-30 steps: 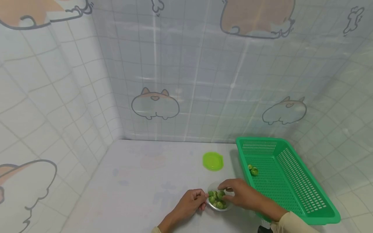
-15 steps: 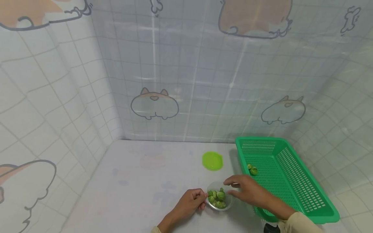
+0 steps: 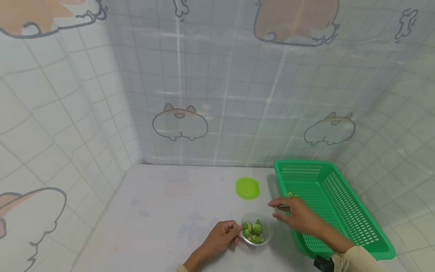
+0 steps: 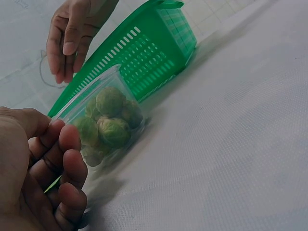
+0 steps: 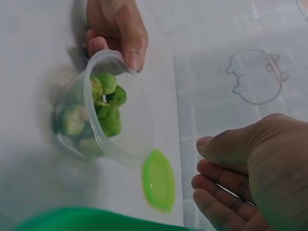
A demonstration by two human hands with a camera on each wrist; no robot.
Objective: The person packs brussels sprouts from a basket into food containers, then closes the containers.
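A clear plastic tub [image 3: 266,230] stands on the table with several Brussels sprouts [image 4: 114,132] inside. My left hand [image 3: 222,238] pinches the tub's rim on its left side, thumb and fingertips on the edge. My right hand [image 3: 295,213] holds nothing; its fingers are apart and it hovers over the left rim of the green basket [image 3: 360,200]. In the head view this hand partly covers the sprouts [image 3: 291,194] lying in the basket. The right wrist view shows the tub [image 5: 94,84] and the right hand [image 5: 245,178] apart from each other.
A lime-green lid [image 3: 247,188] lies flat on the table [image 3: 163,211] behind the tub. The basket fills the table's right side. Walls with a tile and cartoon print [image 3: 204,75] rise at the back and both sides.
My right hand has let go of a sprout over the tub and moved right to the basket's edge. The left hand keeps its hold on the tub.
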